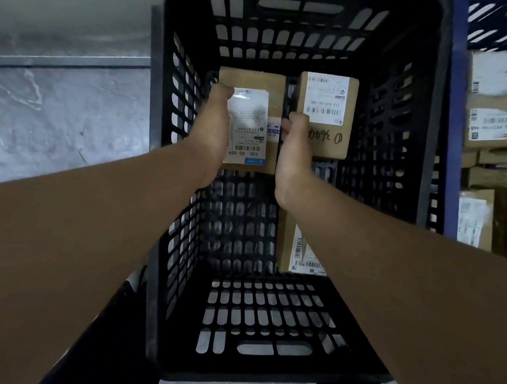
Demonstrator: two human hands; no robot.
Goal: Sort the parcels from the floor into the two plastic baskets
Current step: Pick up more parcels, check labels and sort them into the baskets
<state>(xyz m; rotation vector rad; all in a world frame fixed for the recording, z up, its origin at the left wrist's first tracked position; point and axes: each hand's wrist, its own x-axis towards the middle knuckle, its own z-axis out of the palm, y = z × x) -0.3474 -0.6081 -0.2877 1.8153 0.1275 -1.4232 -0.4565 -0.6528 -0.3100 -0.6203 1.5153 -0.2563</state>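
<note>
Inside the black basket [266, 324], toward twelve o'clock on its floor, we held a brown parcel [250, 119] clamped between both hands — our left hand [212, 125] pressed to its nine o'clock edge, our right hand [292, 152] to its three o'clock edge, fingers curled out of sight beneath. Its long axis ran from six to twelve, label up, so both hands sat equally near. Just beside it at three o'clock lay a second parcel [324, 115] parallel to it, barely a gap between. A third parcel [299, 250] sat at five o'clock, partly hidden by our right forearm. We judged the release needed a straight drop — no sideways drift toward three o'clock
</note>
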